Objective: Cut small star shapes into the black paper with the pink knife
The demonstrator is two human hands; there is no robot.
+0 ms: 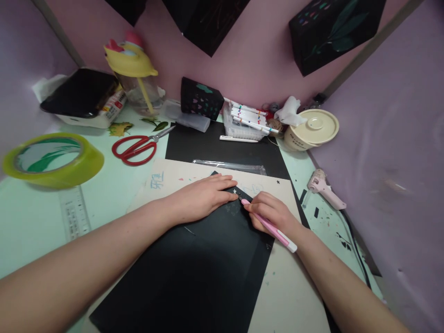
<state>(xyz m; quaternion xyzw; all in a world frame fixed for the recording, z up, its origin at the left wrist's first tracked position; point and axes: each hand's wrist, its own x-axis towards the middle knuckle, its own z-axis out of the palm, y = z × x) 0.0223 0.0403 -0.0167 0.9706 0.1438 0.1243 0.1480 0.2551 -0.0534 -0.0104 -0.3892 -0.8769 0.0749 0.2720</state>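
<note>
My right hand (272, 212) is closed around a pink and white craft knife (268, 225), its blade tip down at the upper part of a sheet of black paper (194, 273). Flat on that same paper lies my left hand (204, 196), fingers stretched out, with fingertips close to the blade. Between them a small star-shaped hole shows pale in the black. Faint pencil-like marks lie just below the blade. Under the black paper is a white board (291, 286) with blue scribbles and a tiny dark star (278, 182) near its top right corner.
Red-handled scissors (135, 150), a big roll of yellow tape (93, 159) and a clear ruler (74, 212) lie left. Markers (248, 115) fill a clear box at the back. Right stand a cream lidded pot (305, 132) and a corded pink glue gun (324, 187).
</note>
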